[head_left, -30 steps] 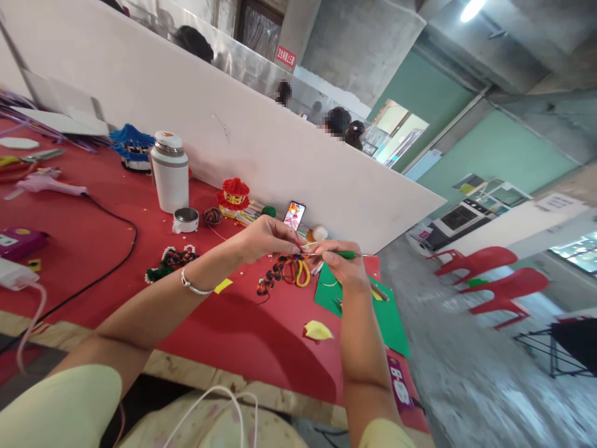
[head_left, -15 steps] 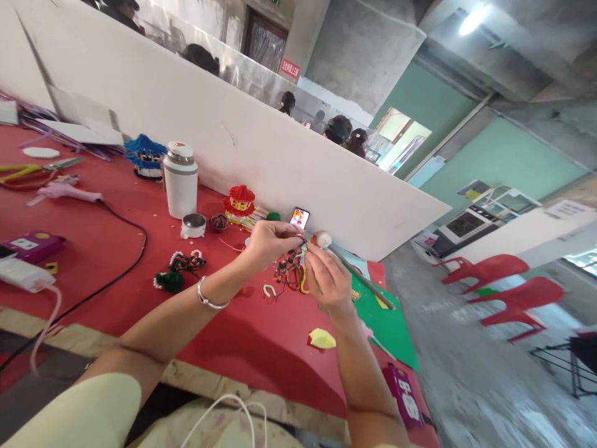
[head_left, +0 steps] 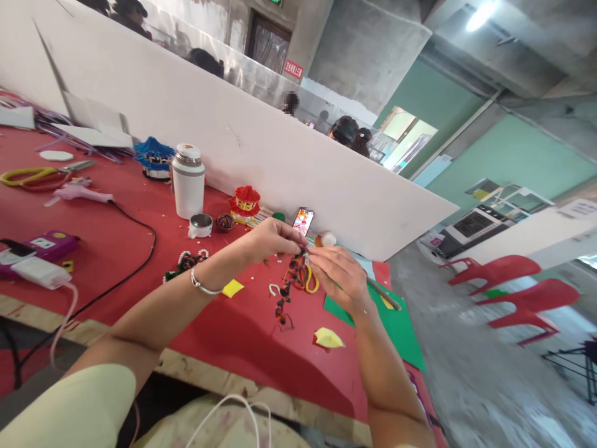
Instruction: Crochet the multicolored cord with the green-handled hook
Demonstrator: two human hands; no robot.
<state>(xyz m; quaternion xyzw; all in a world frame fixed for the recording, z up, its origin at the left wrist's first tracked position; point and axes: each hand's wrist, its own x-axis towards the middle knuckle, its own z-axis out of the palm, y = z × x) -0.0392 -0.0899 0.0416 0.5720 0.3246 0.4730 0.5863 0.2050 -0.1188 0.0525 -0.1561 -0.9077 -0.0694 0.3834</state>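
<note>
My left hand [head_left: 273, 239] and my right hand [head_left: 342, 274] meet above the red table [head_left: 224, 348]. The fingertips of each pinch the upper end of a knotted, multicoloured yarn strand [head_left: 283, 298], dark with orange and purple bits. It trails down below my fingers; whether its lower end touches the table I cannot tell. Behind it, partly covered by my right hand, are yellow-handled scissors [head_left: 311, 280]. A small pale U-shaped piece [head_left: 274, 289] is left of the strand. A phone [head_left: 303, 221] with a lit screen leans on the partition just beyond my hands.
A white thermos [head_left: 189, 186], its cup [head_left: 200, 225], a yarn ball [head_left: 224, 222] and red [head_left: 245, 202] and blue [head_left: 155, 158] crafted pavilions stand at the back. A pink glue gun [head_left: 88, 190] and its cord are left; a green sheet [head_left: 403, 333] and rod [head_left: 385, 294] are right.
My hands have come a little lower, and the right hand has turned flatter. More of the yarn strand now trails below them. The view has shifted slightly; a yellow scrap shows beside my left forearm.
</note>
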